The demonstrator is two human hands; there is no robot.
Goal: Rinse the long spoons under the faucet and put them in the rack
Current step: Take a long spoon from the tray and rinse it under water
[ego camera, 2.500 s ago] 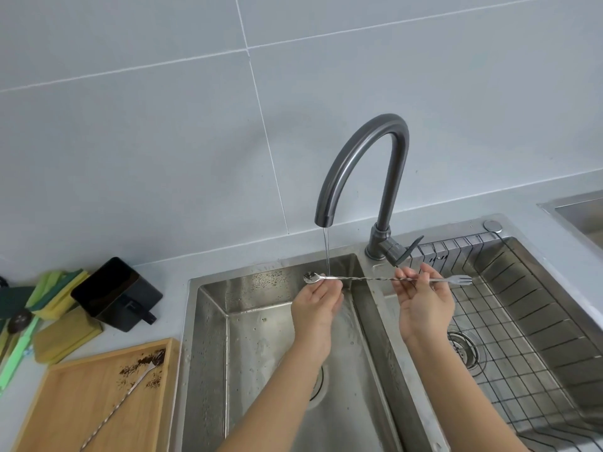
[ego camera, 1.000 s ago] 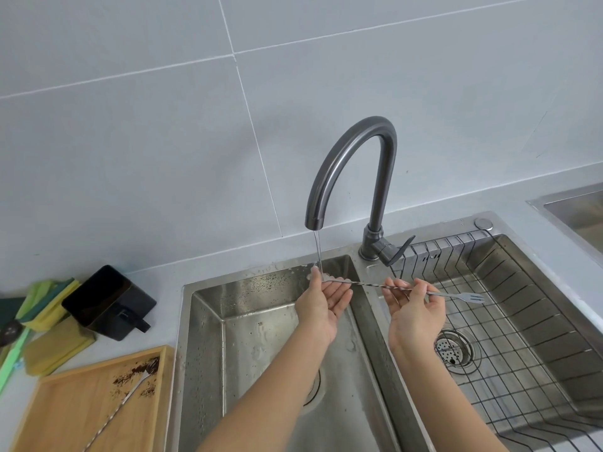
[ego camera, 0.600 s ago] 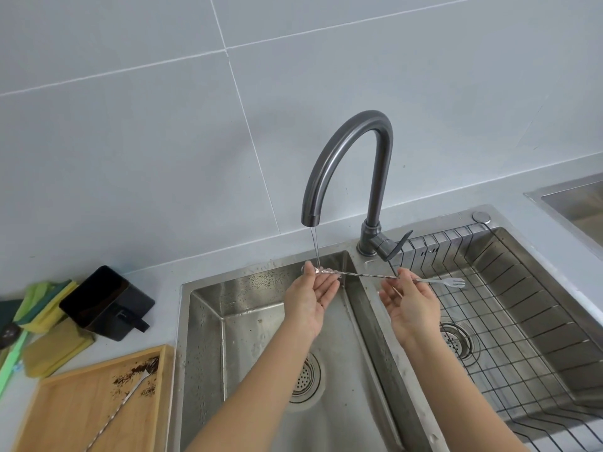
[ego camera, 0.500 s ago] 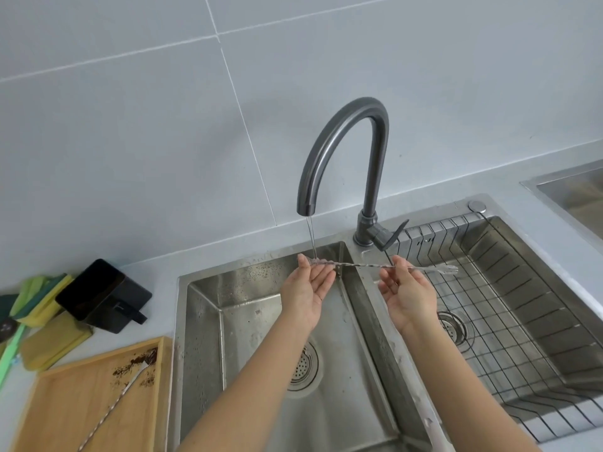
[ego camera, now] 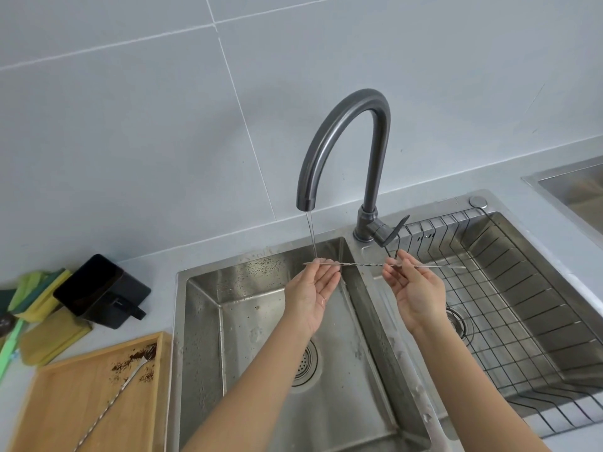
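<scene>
A long twisted metal spoon (ego camera: 362,264) lies level across the divider between the two sink basins. My left hand (ego camera: 311,295) holds its bowl end, palm up, under the thin stream from the dark faucet (ego camera: 342,132). My right hand (ego camera: 416,291) pinches the handle near its fork-tipped end, above the wire rack (ego camera: 509,308) in the right basin. A second long spoon (ego camera: 111,399) with brown grounds on it rests on the wooden tray (ego camera: 65,406) at the lower left.
The left sink basin (ego camera: 261,337) is wet, with a drain below my left arm. A black container (ego camera: 98,291) and yellow and green sponges (ego camera: 39,298) sit on the counter at left. Another steel basin (ego camera: 574,187) shows at the far right.
Both hands keep hold of the spoon under the stream. The spoon has turned about its length, its fork end now edge-on. The view has shifted slightly.
</scene>
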